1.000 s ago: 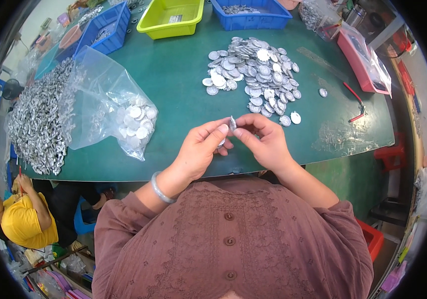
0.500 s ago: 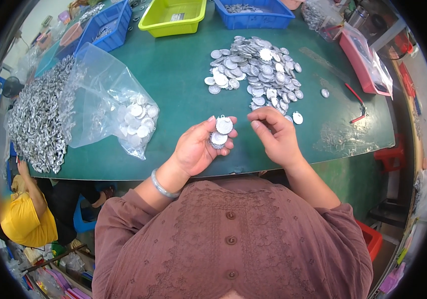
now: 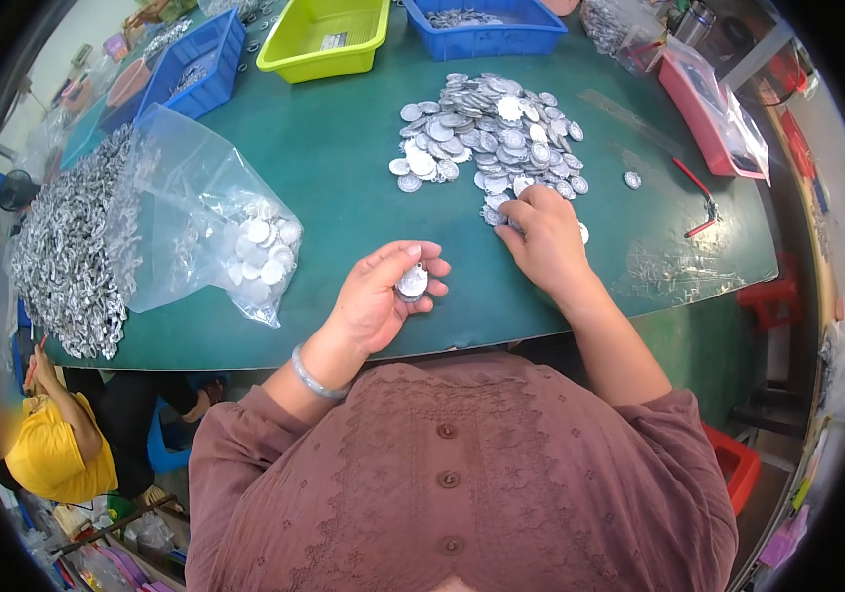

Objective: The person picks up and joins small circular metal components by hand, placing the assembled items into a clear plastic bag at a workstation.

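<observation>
My left hand (image 3: pixel 383 296) is cupped palm-up above the near table edge and holds a few round silver metal discs (image 3: pixel 411 282). My right hand (image 3: pixel 541 237) reaches forward with its fingers down on the near edge of a pile of silver discs (image 3: pixel 492 133) spread on the green table (image 3: pixel 344 187). Whether its fingers have closed on a disc cannot be seen. A clear plastic bag (image 3: pixel 215 232) with more discs in its bottom lies to the left of my left hand.
A large heap of small silver parts (image 3: pixel 67 257) covers the table's left end. A yellow-green bin (image 3: pixel 329 35) and blue bins (image 3: pixel 487 25) stand at the back. A red tray (image 3: pixel 714 104) and red-handled tool (image 3: pixel 699 202) lie right. A person in yellow (image 3: pixel 47 444) sits lower left.
My hands, together over one disc a second ago, have parted. The left stays with the discs in its palm; the right has moved forward to the pile.
</observation>
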Action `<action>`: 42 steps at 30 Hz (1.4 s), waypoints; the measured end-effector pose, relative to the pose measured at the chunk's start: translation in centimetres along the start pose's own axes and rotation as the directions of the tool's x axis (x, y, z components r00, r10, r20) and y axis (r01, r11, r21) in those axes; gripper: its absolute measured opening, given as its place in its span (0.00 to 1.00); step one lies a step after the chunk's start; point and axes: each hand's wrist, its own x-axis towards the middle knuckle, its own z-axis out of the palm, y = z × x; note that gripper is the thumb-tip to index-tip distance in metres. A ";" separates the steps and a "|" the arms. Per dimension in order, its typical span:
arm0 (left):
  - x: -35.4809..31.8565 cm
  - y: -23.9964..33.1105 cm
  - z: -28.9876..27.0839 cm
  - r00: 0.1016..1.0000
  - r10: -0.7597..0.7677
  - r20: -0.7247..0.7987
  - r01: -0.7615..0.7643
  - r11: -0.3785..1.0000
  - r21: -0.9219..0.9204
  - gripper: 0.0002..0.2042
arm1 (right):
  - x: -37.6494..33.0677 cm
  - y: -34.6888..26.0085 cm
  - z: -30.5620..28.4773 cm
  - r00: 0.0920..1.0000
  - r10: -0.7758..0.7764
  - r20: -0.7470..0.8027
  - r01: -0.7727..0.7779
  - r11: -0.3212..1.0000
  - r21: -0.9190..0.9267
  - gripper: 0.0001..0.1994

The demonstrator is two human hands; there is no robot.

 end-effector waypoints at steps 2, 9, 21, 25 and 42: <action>-0.1 0.0 0.1 1.000 -0.001 0.007 0.001 1.000 0.006 0.11 | 0.1 0.2 0.3 0.997 -0.079 -0.024 0.076 0.994 -0.083 0.06; -0.1 -0.1 0.3 1.000 -0.023 -0.006 0.023 0.996 0.088 0.12 | 0.2 0.0 0.8 0.975 -0.218 -0.035 0.212 0.969 -0.127 0.04; -0.2 -0.4 1.1 0.995 0.075 -0.069 -0.064 0.986 0.151 0.07 | -0.9 -4.2 0.1 0.803 0.261 0.536 -0.567 0.054 0.822 0.07; -0.4 -0.4 1.1 0.994 0.071 -0.082 -0.059 0.987 0.147 0.07 | -1.1 -4.1 0.3 0.798 0.246 0.551 -0.572 0.021 0.820 0.08; -0.9 -0.8 1.5 0.987 0.160 0.003 -0.158 0.974 0.162 0.15 | -1.3 -5.3 0.6 0.910 0.207 0.358 -0.402 0.232 0.886 0.06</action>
